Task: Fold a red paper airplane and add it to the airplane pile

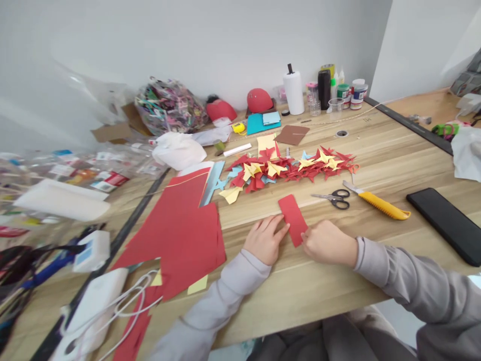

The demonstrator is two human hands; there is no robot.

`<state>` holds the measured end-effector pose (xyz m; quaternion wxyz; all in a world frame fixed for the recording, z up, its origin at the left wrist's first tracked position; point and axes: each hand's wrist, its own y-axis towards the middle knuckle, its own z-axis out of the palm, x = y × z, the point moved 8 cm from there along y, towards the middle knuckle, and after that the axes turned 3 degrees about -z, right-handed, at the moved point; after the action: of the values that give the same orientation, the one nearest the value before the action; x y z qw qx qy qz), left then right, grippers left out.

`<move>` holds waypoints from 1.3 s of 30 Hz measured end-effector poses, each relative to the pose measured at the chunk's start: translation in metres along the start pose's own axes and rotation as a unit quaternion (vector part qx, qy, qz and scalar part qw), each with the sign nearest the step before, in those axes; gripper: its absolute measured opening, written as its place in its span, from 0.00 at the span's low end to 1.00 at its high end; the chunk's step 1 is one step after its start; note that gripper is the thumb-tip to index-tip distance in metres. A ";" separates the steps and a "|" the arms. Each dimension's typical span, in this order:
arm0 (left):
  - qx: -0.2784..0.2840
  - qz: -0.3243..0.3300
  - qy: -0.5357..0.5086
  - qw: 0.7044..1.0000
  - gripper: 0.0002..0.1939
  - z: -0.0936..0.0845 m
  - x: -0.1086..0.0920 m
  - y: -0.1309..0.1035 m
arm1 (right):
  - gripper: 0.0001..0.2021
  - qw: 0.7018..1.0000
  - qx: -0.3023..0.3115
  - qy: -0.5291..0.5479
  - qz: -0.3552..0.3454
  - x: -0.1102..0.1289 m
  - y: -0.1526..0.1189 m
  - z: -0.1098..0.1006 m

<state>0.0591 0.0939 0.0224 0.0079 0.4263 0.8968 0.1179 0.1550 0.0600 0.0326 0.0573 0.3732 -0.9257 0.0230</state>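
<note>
A narrow red paper strip lies on the wooden table between my two hands. My left hand rests at the strip's left edge, fingers spread and fingertips touching it. At the strip's lower right corner, my right hand is closed, thumb and finger pinching the paper. Black-handled scissors and a yellow utility knife lie beyond my right hand. Past the strip is a long pile of folded red, yellow and blue paper pieces. Large red sheets are stacked to the left of my left hand.
A black phone lies at the right. White cables and a white power strip are at the lower left. Bottles and jars stand along the back, with a bag of colourful scraps at the back left.
</note>
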 end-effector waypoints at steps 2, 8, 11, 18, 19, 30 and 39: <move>0.006 -0.016 -0.012 1.000 0.20 -0.002 -0.003 0.004 | 0.13 1.000 -0.022 0.000 -0.006 0.001 0.001 -0.003; -0.060 -0.072 -0.013 0.995 0.15 -0.004 -0.013 0.009 | 0.13 0.996 -0.090 0.013 -0.013 -0.006 0.003 -0.009; -0.082 -0.081 -0.009 0.993 0.15 0.003 -0.013 0.012 | 0.13 0.994 -0.099 0.026 -0.027 -0.007 0.003 -0.007; -0.043 -0.129 -0.024 0.990 0.10 0.023 -0.003 0.020 | 0.14 0.989 -0.138 0.052 -0.015 -0.012 0.000 -0.009; -0.049 -0.125 -0.026 0.991 0.09 0.022 -0.003 0.020 | 0.14 0.988 -0.140 0.058 -0.009 -0.014 0.000 -0.008; 0.028 -0.127 0.035 0.991 0.16 0.019 -0.009 0.024 | 0.11 0.986 -0.152 0.073 -0.015 -0.017 0.001 -0.003; 0.080 -0.132 0.037 0.987 0.29 0.019 -0.008 0.031 | 0.09 0.990 -0.133 0.050 -0.021 -0.015 0.003 -0.005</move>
<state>0.0895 0.1106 0.0096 -0.0439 0.2991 0.9513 0.0597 0.1639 0.0725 0.0356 0.1530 0.3796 -0.9086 -0.0830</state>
